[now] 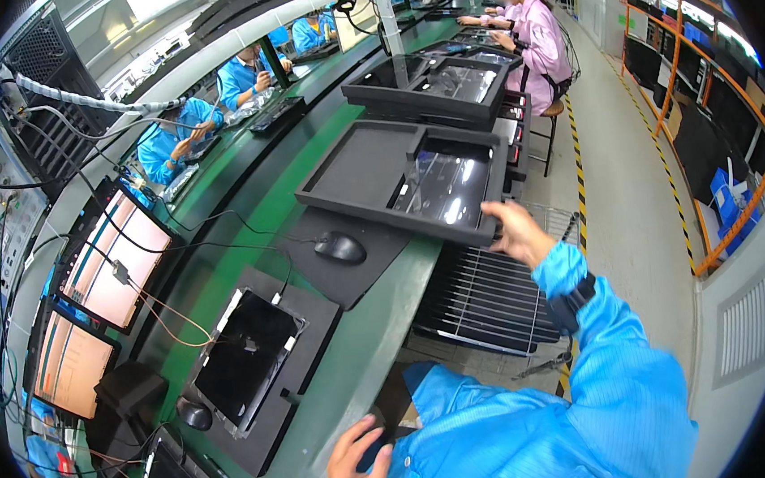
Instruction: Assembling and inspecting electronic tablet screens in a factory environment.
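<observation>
My right hand (520, 233) is closed on the near right corner of a black foam tray (342, 181), thumb on top of the rim. One recess of the tray holds a dark glossy panel (450, 184); the larger recess beside it shows bare foam. My left hand (357, 467) is low in the picture in front of my body, fingers curved and apart, seemingly holding nothing. Nearest to it on the green bench lies a black screen panel (249, 350) on a dark foam pad (264, 444), with cables attached.
A black mouse (340, 248) rests on a mat (359, 286). Two lit monitors (115, 260) stand at the left. Another foam tray (429, 87) lies beyond mine. Below the bench edge is a wire rack (487, 307). A seated person in pink (539, 38) works farther along.
</observation>
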Demonstrator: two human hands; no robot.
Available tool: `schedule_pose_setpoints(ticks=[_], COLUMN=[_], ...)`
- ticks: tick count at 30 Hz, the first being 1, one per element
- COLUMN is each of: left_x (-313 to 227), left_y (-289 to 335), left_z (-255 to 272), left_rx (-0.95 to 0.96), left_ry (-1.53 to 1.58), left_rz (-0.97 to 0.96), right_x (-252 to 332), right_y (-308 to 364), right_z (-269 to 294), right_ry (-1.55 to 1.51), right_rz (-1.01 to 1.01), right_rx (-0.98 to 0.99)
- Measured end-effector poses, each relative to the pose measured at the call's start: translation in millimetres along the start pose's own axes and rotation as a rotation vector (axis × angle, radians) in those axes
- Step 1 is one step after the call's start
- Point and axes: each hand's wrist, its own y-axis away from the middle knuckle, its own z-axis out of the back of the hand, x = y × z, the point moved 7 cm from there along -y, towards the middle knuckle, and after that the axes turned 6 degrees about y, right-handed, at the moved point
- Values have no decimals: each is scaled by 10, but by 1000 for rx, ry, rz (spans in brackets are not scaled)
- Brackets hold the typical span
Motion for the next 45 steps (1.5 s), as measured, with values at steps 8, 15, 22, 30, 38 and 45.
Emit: schedule_pose_setpoints(ticks=[8,15,22,30,38,45], left_x=[312,613,633,173,-23,9], left_y=[-1168,-2124,-2472,-1739,-236,721], left_z=[-982,-1709,-1767,-560,465,644], left_rx=[254,285,108,-232,-285,-577], left_ry=[723,866,1203,1422,978,1108], left_rz=[415,670,650,495,589,569], right_x=[28,417,435,226,602,-60], right_y=[38,-38,242,1649,2594,3002], right_z=[285,193,46,-166,-1991,-2730], right_ry=[183,495,-73,738,992,1031], right_rz=[56,177,182,316,1468,1420], right_rx=[-396,-341,-76,312,884,1196])
